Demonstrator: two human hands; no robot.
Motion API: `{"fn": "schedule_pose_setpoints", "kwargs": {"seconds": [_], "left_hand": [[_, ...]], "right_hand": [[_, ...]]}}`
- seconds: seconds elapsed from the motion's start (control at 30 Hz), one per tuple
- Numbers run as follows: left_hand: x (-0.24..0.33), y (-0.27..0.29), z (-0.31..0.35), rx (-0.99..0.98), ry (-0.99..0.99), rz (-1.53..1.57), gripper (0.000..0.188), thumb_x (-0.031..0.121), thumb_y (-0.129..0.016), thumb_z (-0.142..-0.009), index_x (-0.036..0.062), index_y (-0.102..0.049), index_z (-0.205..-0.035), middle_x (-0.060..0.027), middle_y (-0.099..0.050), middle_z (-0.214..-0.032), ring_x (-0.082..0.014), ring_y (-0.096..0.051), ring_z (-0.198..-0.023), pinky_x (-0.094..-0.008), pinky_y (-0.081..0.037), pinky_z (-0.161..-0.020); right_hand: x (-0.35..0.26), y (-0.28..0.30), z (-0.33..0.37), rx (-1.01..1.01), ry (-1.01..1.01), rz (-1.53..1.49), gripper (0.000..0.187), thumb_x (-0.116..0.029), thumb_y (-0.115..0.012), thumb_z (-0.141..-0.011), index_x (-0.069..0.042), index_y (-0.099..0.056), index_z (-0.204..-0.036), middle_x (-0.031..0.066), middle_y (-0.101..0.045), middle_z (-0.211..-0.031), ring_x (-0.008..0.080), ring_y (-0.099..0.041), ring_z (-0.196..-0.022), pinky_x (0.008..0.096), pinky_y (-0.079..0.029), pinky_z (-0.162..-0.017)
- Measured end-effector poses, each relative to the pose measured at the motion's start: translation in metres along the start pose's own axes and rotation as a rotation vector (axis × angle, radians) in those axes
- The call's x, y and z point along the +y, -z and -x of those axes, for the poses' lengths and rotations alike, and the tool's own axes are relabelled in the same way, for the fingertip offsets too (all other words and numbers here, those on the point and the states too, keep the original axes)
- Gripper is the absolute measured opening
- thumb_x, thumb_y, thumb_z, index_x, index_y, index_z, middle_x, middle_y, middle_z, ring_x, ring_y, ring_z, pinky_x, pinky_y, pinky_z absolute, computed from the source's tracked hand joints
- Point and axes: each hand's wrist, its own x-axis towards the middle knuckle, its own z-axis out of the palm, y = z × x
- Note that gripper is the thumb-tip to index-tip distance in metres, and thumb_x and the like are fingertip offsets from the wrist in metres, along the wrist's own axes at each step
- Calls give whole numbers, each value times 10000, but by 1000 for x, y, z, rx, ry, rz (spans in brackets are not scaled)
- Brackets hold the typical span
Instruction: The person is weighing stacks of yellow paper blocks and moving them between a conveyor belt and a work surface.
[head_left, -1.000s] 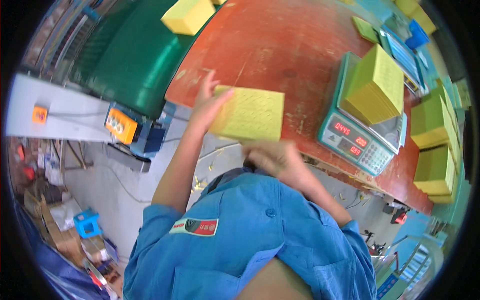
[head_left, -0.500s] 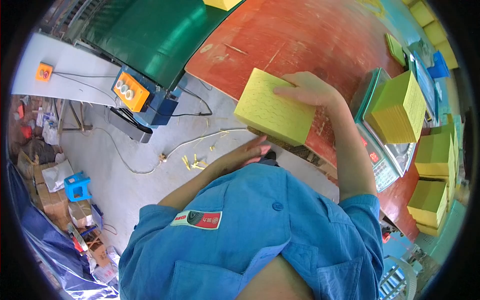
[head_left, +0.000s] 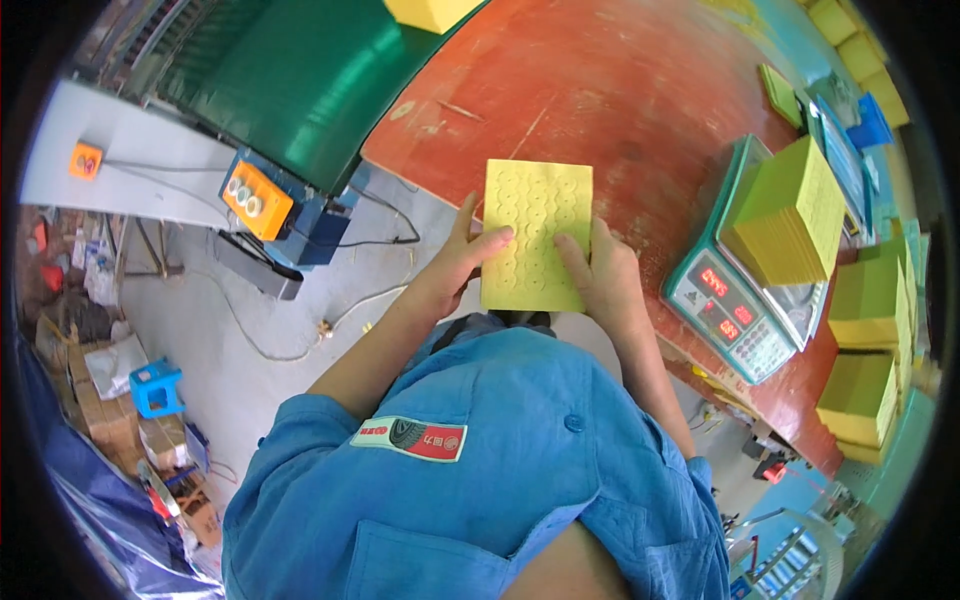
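Observation:
A yellow stack of sheets (head_left: 537,235) is held upright in front of my body, its top face marked with rows of round cut outlines. My left hand (head_left: 463,258) grips its left edge, the thumb lying on the face. On the right edge my right hand (head_left: 608,278) grips it too, thumb on the face and fingers behind. Hidden behind the stack are most of the fingertips. To the right, a teal digital scale (head_left: 735,315) with lit red digits carries another yellow stack (head_left: 785,215).
The red worn table (head_left: 590,90) stretches ahead. A green conveyor belt (head_left: 290,85) with an orange button box (head_left: 258,195) stands at the left. More yellow stacks (head_left: 862,310) line the far right. A cable (head_left: 265,350) and blue stool (head_left: 155,388) are on the floor.
The yellow stack has been drawn off the table edge toward me and turned upright. My left hand has come up onto it; my right hand has shifted from its top to its right edge.

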Motion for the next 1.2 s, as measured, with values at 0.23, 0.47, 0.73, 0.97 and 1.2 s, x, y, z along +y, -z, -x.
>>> {"fn": "schedule_pose_setpoints", "kwargs": {"seconds": [0.23,0.47,0.73,0.97,1.2], "left_hand": [[-6,2,-2,-96,66,232,616,246,-601,-905,35,-356,-1429,-166,-524,-1324,-273,-545,-1206,-417,-472,-996],[71,-79,34,-243,44,167,535,306,-486,-979,10,-397,-1416,-148,-534,-1361,-247,-563,-1207,-389,-457,-1022],[183,-274,-53,-674,-91,-254,624,485,-544,-935,58,-459,-1382,-118,-557,-1331,-217,-577,-1175,-408,-482,-967],[186,-369,-139,-709,-2,-486,746,596,-656,-804,143,-482,-1370,-95,-524,-1306,-245,-482,-1194,-495,-405,-960],[158,-374,-160,-570,-83,-573,738,689,-573,-780,97,-592,-1221,-148,-602,-1101,-275,-613,-915,-521,-517,-777]], "right_hand": [[65,0,31,88,-176,-338,448,-386,-543,-972,12,-618,-1164,230,-673,-1021,318,-675,-947,405,-521,-815],[32,50,64,107,-110,-653,518,-401,-484,-1009,32,-528,-1291,151,-626,-1134,208,-593,-1064,331,-490,-884],[43,248,45,603,115,-473,459,-337,-521,-980,43,-574,-1231,105,-663,-1040,135,-620,-865,277,-502,-724],[123,325,5,501,-154,-942,346,-305,-490,-1004,-1,-628,-1095,46,-670,-882,106,-641,-721,264,-537,-634],[145,323,1,469,-179,-936,318,-291,-462,-1023,-28,-635,-1069,5,-650,-871,73,-607,-735,258,-519,-659]]}}
